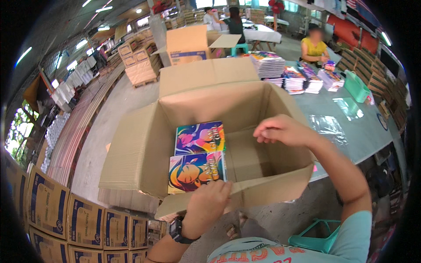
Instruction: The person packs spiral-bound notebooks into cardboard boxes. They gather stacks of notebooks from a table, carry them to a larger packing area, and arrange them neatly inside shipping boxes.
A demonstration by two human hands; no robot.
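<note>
An open brown cardboard box [144,144] stands before me with its flaps spread. Inside lie two stacks of colourful notebooks [199,138] side by side on the left half of the floor; the right half is bare cardboard. My left hand [208,201], with a black wristwatch, grips the near flap of the box at its top edge. My right hand [280,130] hovers over the right inner part of the box, fingers loosely curled and holding nothing.
A grey table [351,131] at right carries piles of notebooks [291,74], clear plastic sleeves and a green basket [356,85]. A person in yellow sits behind it. Stacked printed cartons [79,219] stand at lower left; a green stool [315,239] is by my legs.
</note>
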